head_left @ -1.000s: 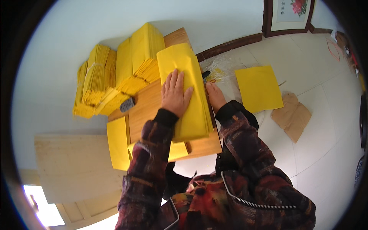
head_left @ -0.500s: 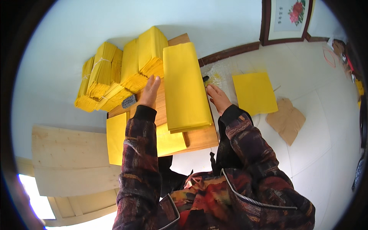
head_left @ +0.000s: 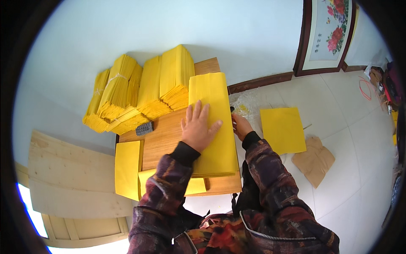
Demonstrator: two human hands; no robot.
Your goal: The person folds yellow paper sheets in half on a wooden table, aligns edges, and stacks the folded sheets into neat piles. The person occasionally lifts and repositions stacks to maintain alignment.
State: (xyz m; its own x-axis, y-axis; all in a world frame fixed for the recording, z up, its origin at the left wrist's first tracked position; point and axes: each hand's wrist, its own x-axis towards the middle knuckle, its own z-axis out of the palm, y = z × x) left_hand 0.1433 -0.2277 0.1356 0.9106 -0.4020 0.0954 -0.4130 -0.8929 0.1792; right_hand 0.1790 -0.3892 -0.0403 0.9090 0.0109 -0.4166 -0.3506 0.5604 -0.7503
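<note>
The folded stack of bright yellow paper lay lengthwise along the right edge of the brown wooden table. The left hand rested on it, fingers open and spread, apparently to steady the layers. The right hand was at the stack's right side, fingers curled; whether they gripped anything could not be determined. Yellow paper bundles crowded the far-left edge, seemingly for mutual support.

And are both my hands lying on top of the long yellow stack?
No, only your left hand lies on top of the long yellow stack; your right hand is beside its right edge.
</note>
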